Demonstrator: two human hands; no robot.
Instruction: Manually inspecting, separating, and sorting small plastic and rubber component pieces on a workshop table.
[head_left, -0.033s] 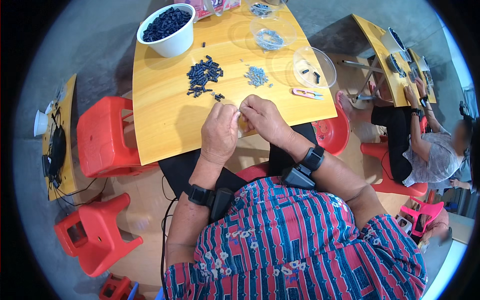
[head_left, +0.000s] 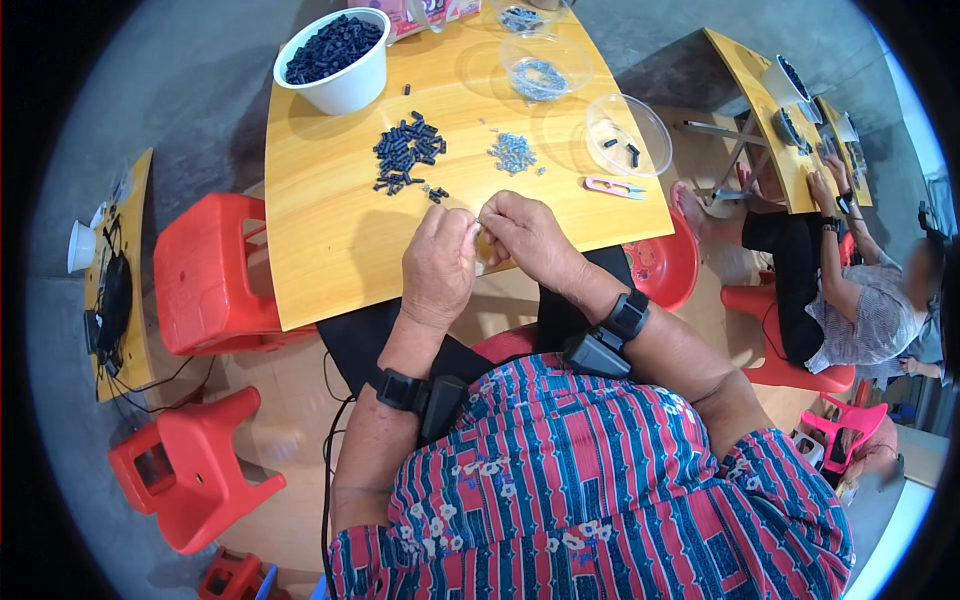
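Pinching together over the table (head_left: 330,250), left hand (head_left: 438,265) and right hand (head_left: 525,238), each grip closed, contents hidden.

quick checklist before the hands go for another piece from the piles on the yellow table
1. Both hands free: not ok. Left hand and right hand are pressed together over something small; what it is cannot be told.
2. Loose black pieces within reach on the yellow table: ok.
3. Small silver parts laid out beside them: ok.
4. White bowl holds more black pieces: ok.
5. Pink snips lying apart from both hands: ok.
6. Clear dish upright with a few black pieces inside: ok.
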